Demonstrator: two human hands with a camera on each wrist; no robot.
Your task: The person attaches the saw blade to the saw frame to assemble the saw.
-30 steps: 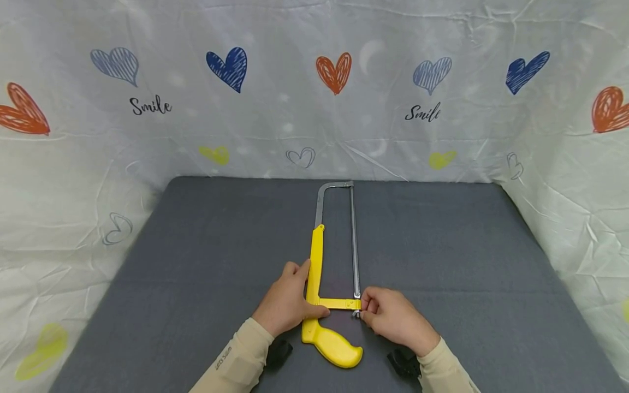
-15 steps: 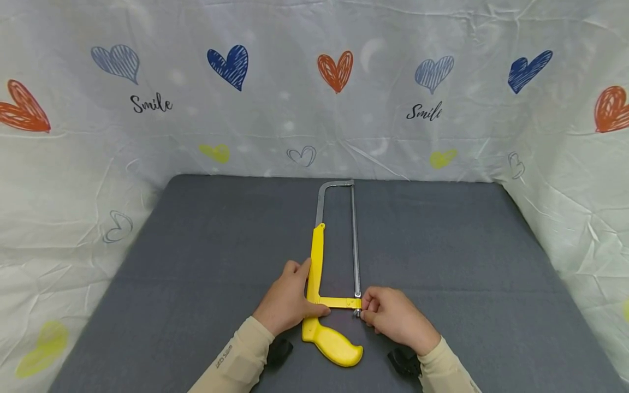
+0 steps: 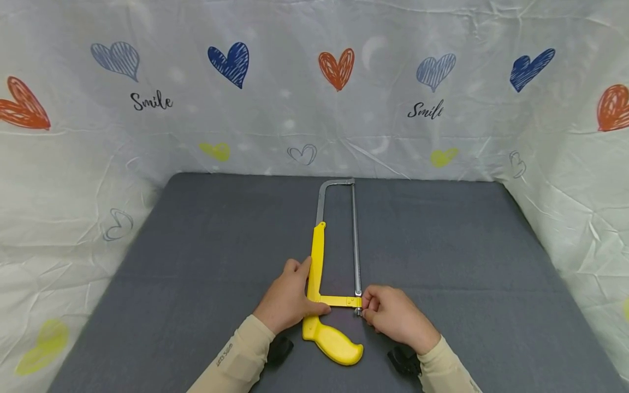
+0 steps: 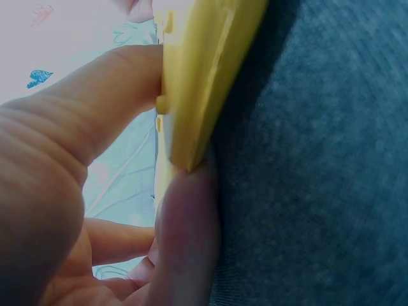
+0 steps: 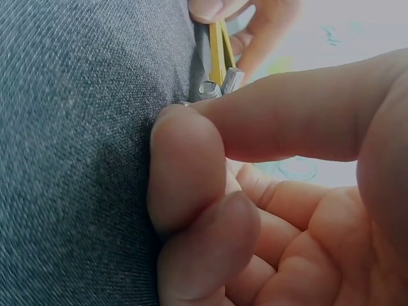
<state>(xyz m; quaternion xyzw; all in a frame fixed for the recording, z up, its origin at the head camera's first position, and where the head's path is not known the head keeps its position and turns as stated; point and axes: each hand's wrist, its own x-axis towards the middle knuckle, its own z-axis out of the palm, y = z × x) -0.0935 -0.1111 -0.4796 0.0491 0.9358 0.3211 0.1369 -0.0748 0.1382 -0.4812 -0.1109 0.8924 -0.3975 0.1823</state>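
Observation:
A hacksaw with a yellow frame (image 3: 318, 245) lies flat on the cloth, its yellow handle (image 3: 339, 345) toward me and its blade (image 3: 356, 240) on the right. My left hand (image 3: 286, 297) grips the frame above the handle, thumb over the crosspiece; the left wrist view shows the yellow body (image 4: 197, 70) between thumb and fingers. At the crosspiece's right end sits a small metal wing nut (image 3: 358, 312), and my right hand (image 3: 398, 316) has thumb and curled forefinger at it. In the right wrist view the nut's wings (image 5: 209, 89) stick up just beyond those fingertips.
Dark grey cloth (image 3: 221, 234) covers the table. A white curtain (image 3: 285, 114) printed with hearts and words hangs around the back and sides. Black wrist devices (image 3: 279, 351) sit under both cuffs.
The wing nut's wings stand at a different angle than a second ago, with my right fingers staying at it. My left hand and the hacksaw keep their places; the head view tilts slightly.

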